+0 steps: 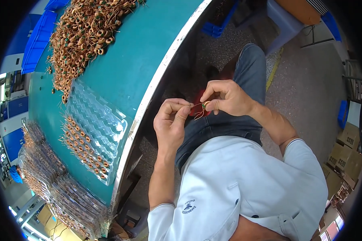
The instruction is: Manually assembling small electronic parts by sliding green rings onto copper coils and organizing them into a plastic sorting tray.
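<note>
Above my lap, a small ring-shaped copper coil (205,105) with a green core is pinched between the thumb and fingers of my right hand (231,98). Several thin copper leads stick out from it toward the left. My left hand (169,117) is closed, thumb against forefinger, on the end of one lead, which runs straight between the two hands. Other leads hang loose and bent below. Part of the coil is covered by my right fingertips. On the table to the left lies a clear plastic tray (98,108), its nearer-left pockets filled with similar coils (82,140).
A big heap of loose coils (84,36) covers the far part of the green table (145,36). Stacked filled trays (64,186) stand at its lower left. The pale table edge (165,60) runs beside my left arm. A blue bin (38,42) and a plastic stool (283,24) are farther off.
</note>
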A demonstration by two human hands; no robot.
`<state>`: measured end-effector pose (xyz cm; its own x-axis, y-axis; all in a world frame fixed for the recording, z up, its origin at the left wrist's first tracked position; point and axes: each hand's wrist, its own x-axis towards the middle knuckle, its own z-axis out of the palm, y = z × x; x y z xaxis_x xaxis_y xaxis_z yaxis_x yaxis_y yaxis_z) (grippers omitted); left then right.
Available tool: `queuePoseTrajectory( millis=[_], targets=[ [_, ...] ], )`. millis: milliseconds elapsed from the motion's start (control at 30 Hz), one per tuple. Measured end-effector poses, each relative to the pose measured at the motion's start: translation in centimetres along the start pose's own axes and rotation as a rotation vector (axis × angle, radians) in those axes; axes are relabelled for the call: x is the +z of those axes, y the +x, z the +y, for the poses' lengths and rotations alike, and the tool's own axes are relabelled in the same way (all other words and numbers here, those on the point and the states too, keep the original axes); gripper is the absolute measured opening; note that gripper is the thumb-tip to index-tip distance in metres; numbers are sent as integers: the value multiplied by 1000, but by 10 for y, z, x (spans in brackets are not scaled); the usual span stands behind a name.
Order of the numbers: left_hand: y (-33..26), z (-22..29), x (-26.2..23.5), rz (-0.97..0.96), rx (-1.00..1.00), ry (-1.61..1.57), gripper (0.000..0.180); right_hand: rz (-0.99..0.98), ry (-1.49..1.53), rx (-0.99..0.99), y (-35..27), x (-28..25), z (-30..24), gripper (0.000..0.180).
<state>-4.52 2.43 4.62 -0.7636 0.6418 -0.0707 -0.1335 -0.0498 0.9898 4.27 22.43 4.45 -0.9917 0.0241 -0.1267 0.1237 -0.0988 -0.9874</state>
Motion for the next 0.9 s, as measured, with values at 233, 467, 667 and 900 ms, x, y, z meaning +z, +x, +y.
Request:
queuePoseTrajectory(
  millis=[233, 467, 667, 900],
  targets=[
    [-5, 4, 4, -84, -254, -16, 31, 57, -37, -165, 6, -3, 15, 17],
    [-2, 13, 3, -112, -251, 2, 20, 41, 73, -50, 7, 1, 17, 20],
    [2, 9, 6, -75, -201, 403, 10, 33, 35, 17, 5, 0, 12, 16],
    [14, 4, 12, 1, 48, 633, 11, 52, -45, 41, 0, -5, 21, 18]
  ],
)
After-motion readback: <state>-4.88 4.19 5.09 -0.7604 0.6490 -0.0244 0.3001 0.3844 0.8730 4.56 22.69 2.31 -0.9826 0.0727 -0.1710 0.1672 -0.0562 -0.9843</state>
